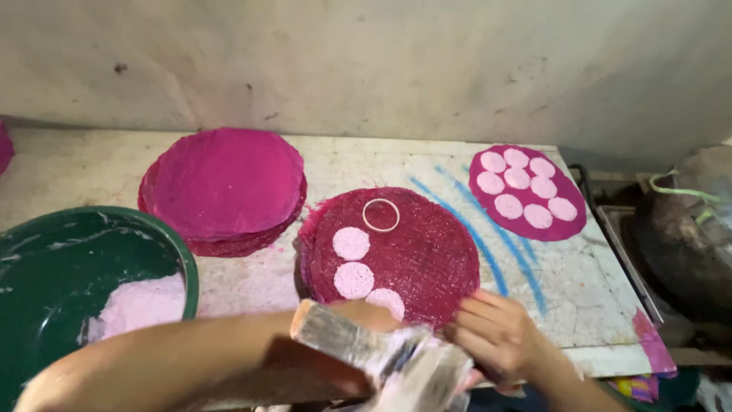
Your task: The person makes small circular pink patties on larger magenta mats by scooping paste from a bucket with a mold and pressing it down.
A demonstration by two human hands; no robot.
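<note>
At the near edge of the desk point(320, 164), a flat scraper-like tool point(358, 347) with a pale, paste-smeared blade is gripped by the left hand point(358, 320), whose forearm crosses the bottom of the view from the left. The fingers of that hand are closed round the tool. The right hand point(499, 336) is held just beside the blade's end, its fingers bent and resting close together at the near rim of a dark magenta disc point(412, 252); whether anything is pinched there cannot be told.

On this disc, in the middle of the desk, three pale pink rounds point(352, 263) are laid in a column at its left, and a thin ring point(380, 214) lies near its far edge. To the far left, a stack of plain magenta discs point(225, 187) is piled. To the far right, another disc point(528, 192) is covered with eight pale rounds. A green basin point(53, 259) holding pale pink paste point(141, 305) stands at the near left. Blue streaks point(488, 236) are marked across the desk between the two right discs.
</note>
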